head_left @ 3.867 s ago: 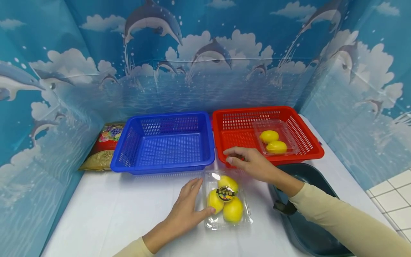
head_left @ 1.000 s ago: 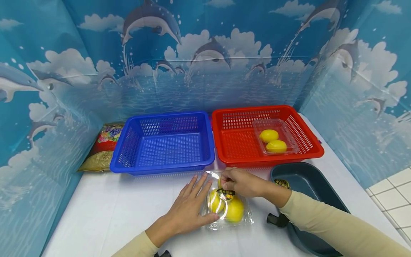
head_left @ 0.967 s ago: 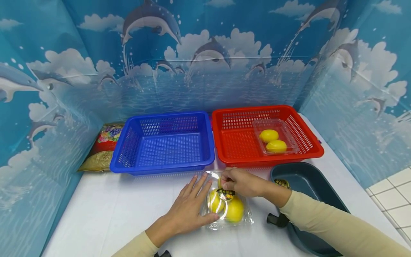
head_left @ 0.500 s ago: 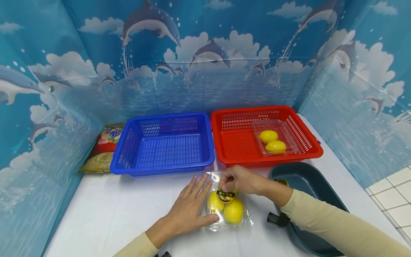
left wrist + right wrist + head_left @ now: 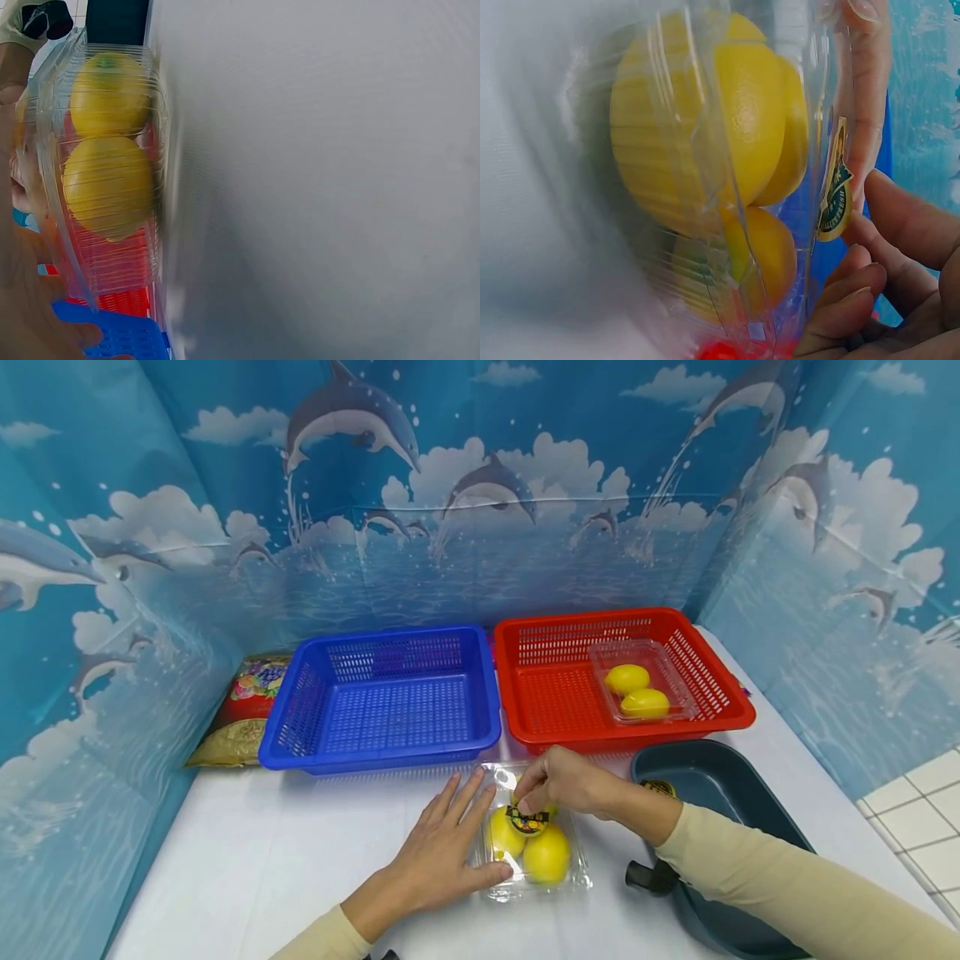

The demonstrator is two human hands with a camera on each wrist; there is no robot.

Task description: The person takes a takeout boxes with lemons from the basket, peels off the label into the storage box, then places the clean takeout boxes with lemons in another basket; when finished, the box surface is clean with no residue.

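A clear plastic clamshell box [image 5: 491, 877] holding three lemons [image 5: 546, 853] lies on the white tabletop, with a round black-and-gold sticker [image 5: 528, 820] on its lid. My left hand [image 5: 438, 852] rests along the box's left side, fingers spread, thumb over the lid's lower left. The right hand [image 5: 566, 783] bends over the far part of the lid, fingers curled, thumb and index finger pinching at the sticker's upper edge. In the right wrist view the sticker [image 5: 836, 191] is seen almost edge-on beside those fingertips. The left wrist view shows two lemons [image 5: 109, 184] through the ribbed box wall.
Behind stand a blue basket [image 5: 378, 752] and a red basket [image 5: 525, 727], the red one with a clear box of two lemons [image 5: 628, 679]. A dark bin [image 5: 720, 760] with another sticker [image 5: 658, 787] sits at right. A red-and-gold bag [image 5: 232, 739] lies far left.
The right hand has come from above the box's far edge down onto the sticker and shifted slightly there. The left hand has moved further onto the lid, then stayed. The box has stayed in place.
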